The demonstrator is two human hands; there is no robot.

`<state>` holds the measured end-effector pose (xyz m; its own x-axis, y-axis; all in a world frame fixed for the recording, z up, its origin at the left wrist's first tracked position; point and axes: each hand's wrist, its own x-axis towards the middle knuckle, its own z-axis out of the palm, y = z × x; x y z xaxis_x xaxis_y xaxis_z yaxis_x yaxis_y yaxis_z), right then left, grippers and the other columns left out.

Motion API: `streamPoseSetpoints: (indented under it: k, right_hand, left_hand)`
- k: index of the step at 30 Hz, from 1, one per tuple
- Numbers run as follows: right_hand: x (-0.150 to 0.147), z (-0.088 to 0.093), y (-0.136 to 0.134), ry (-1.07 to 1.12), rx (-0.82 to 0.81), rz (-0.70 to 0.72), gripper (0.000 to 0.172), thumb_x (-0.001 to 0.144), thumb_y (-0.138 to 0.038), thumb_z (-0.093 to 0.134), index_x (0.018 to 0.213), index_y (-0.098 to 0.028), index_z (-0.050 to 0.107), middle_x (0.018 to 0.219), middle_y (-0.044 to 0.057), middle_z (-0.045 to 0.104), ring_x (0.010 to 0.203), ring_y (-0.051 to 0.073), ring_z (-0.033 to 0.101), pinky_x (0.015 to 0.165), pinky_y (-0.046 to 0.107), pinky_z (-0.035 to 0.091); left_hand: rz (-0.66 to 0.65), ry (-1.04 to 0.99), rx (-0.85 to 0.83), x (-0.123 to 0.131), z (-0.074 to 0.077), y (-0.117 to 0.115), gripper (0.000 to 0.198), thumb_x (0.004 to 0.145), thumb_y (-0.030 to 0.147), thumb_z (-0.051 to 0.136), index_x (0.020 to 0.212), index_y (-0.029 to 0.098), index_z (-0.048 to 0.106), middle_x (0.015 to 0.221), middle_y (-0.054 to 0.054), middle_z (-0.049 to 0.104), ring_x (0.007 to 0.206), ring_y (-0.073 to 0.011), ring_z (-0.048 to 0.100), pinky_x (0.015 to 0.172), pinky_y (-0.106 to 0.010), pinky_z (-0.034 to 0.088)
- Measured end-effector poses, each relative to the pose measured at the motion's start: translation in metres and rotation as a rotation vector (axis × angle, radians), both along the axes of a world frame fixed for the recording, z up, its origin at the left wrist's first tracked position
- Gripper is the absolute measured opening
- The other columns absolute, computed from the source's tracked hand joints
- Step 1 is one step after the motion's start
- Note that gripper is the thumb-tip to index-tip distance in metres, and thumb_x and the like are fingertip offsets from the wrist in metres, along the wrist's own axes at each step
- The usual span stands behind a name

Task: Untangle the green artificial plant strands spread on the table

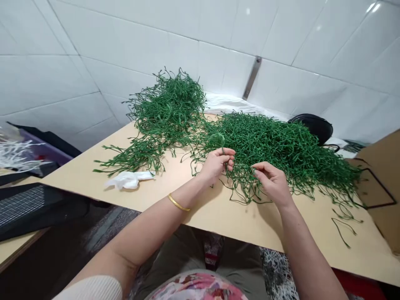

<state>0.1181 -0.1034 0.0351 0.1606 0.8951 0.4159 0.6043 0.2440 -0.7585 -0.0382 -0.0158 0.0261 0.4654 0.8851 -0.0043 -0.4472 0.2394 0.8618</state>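
My left hand [215, 166] is closed around a green cord [223, 140], which loops up above the fingers. To its right, my right hand [273, 182] pinches thumb and forefinger together on the end of a thin green cord. Both hands are just above the near edge of a large heap of green cords [265, 137], many with small knotted ends. Several loose strands spread on the table between the hands. A second heap of the same cords [175, 100] lies further back on the left, with a flatter bunch [134, 154] in front of it.
A crumpled white tissue [128, 180] lies on the tan table [175, 189] at left. A cardboard box [383, 183] stands at the right end, and a round black object [312, 127] sits behind the large heap. White tiled wall [150, 46] closes off the back.
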Motion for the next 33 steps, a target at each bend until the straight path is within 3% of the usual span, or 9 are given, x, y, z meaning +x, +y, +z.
streamPoseSetpoints:
  k: [3,7,13,18,23,28,33]
  right_hand:
    - [0.0,0.004,0.013,-0.149,0.018,0.027,0.011,0.076,-0.021,0.052,0.079,-0.018,0.062,0.078,0.002,0.062,0.072,0.015,0.055,0.068,0.028,0.042]
    - [-0.005,0.0,0.025,-0.125,0.028,0.079,0.012,0.077,-0.021,0.051,0.081,-0.018,0.062,0.077,0.002,0.062,0.071,0.014,0.055,0.066,0.027,0.042]
    - [-0.008,-0.013,0.031,0.022,0.003,0.115,0.012,0.076,-0.024,0.054,0.081,-0.018,0.064,0.074,0.001,0.062,0.069,0.014,0.055,0.066,0.027,0.043]
    - [-0.007,-0.009,0.025,0.233,-0.055,0.208,0.021,0.079,-0.034,0.053,0.088,-0.02,0.066,0.076,0.001,0.063,0.073,0.014,0.056,0.071,0.028,0.044]
    - [-0.008,-0.009,0.024,0.245,-0.081,0.2,0.021,0.076,-0.033,0.057,0.09,-0.02,0.065,0.081,0.002,0.064,0.075,0.015,0.057,0.071,0.029,0.044]
    - [-0.008,-0.013,0.024,0.13,-0.078,0.163,0.021,0.076,-0.023,0.055,0.095,-0.018,0.062,0.09,0.004,0.064,0.083,0.016,0.058,0.077,0.031,0.044]
    - [-0.012,-0.014,0.023,-0.23,0.096,0.06,0.025,0.077,-0.014,0.045,0.099,-0.017,0.058,0.093,0.007,0.062,0.085,0.019,0.057,0.078,0.034,0.044]
  left_hand:
    - [0.058,0.095,0.143,-0.004,0.004,0.0,0.012,0.066,0.017,0.059,0.077,0.012,0.062,0.067,0.0,0.056,0.044,-0.0011,0.035,0.042,-0.018,0.025]
    - [-0.035,0.293,0.397,-0.003,0.002,-0.002,0.022,0.06,0.024,0.067,0.078,0.012,0.065,0.062,0.002,0.054,0.051,-0.0037,0.037,0.048,-0.02,0.029]
    - [0.063,0.4,0.512,0.002,-0.007,0.0,0.008,0.062,0.019,0.062,0.066,0.012,0.061,0.056,0.003,0.051,0.053,-0.0063,0.04,0.052,-0.021,0.032]
    - [0.156,0.417,0.589,0.002,-0.005,-0.006,0.004,0.066,0.018,0.059,0.064,0.015,0.06,0.055,0.003,0.048,0.053,-0.0071,0.039,0.051,-0.021,0.03]
    - [0.179,0.456,0.676,0.002,-0.008,-0.01,0.003,0.066,0.017,0.058,0.065,0.016,0.061,0.055,0.003,0.046,0.054,-0.0079,0.04,0.053,-0.022,0.03]
    - [0.1,0.455,0.601,0.002,-0.013,-0.008,0.008,0.068,0.021,0.058,0.071,0.015,0.061,0.062,0.001,0.054,0.057,-0.0083,0.042,0.055,-0.022,0.032]
    - [0.024,0.328,0.377,0.003,-0.007,-0.007,0.011,0.06,0.016,0.062,0.07,0.012,0.058,0.061,0.002,0.053,0.056,-0.0074,0.044,0.055,-0.022,0.034]
